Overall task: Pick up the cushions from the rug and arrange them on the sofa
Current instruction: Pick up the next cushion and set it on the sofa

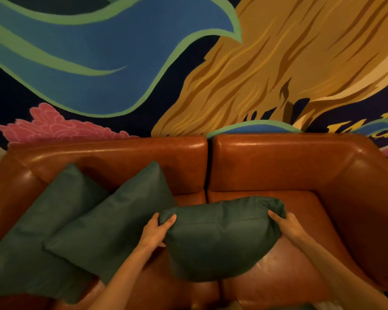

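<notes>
Had my left hand [157,231] and right hand [287,227] gripping the cushion [222,238] by its ends, low over the middle of the sofa [278,166] seat, so I reckoned tip it against the sofa's backrest, then let go.

All I get of the person on my feed is two arms in the lower half of the frame. The left forearm [121,276] and right forearm [336,265] are bare right down to the bottom edge, with slim wrists. The left hand [157,231] and right hand [287,227] are bare too.
</notes>
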Demonstrator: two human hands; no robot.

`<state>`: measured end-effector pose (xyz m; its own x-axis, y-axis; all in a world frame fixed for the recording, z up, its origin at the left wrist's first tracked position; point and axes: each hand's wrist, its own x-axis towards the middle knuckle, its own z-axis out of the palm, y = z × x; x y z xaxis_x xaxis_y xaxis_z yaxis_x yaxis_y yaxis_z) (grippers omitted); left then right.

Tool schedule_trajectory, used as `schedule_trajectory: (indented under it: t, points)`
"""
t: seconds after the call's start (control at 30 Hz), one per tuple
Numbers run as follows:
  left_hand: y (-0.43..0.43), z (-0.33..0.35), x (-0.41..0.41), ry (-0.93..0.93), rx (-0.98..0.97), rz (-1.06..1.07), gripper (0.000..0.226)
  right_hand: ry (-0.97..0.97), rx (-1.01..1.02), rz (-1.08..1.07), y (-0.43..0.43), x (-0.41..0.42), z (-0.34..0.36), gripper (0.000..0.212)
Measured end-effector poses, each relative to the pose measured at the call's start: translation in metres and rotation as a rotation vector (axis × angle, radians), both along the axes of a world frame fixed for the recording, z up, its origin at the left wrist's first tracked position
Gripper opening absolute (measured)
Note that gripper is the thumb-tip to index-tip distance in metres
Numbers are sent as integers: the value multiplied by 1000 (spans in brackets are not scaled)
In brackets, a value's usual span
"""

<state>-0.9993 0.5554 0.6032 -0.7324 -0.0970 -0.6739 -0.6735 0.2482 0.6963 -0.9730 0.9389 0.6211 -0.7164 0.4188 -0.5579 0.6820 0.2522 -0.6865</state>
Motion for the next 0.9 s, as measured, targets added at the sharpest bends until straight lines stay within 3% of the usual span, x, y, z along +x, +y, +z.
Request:
schedule_trajectory:
  t: [0.23, 0.43, 0.63, 0.73, 0.83, 0.9]
  points:
    - [15, 5, -39, -21, -66, -24, 71, -16, 60, 197, 37, -90, -24, 43]
    - [22, 7, -81, -63, -91, -40, 69, -46, -7, 230, 42, -145, -30, 43]
    - [25, -13, -77, -154, -5, 207, 72, -138, -38, 302, 60, -183, -77, 54]
    - [27, -26, -69, -58, -106, 309, 70, -131, -163, 222, 34, -175, -34, 26]
    - [27, -37, -68, 85, -251, 277, 73, -156, -235, 290, 33, -166, -23, 22]
    - [42, -26, -62, 123, -154, 316, 58, -178, -270, 340, 39, -160, -25, 19]
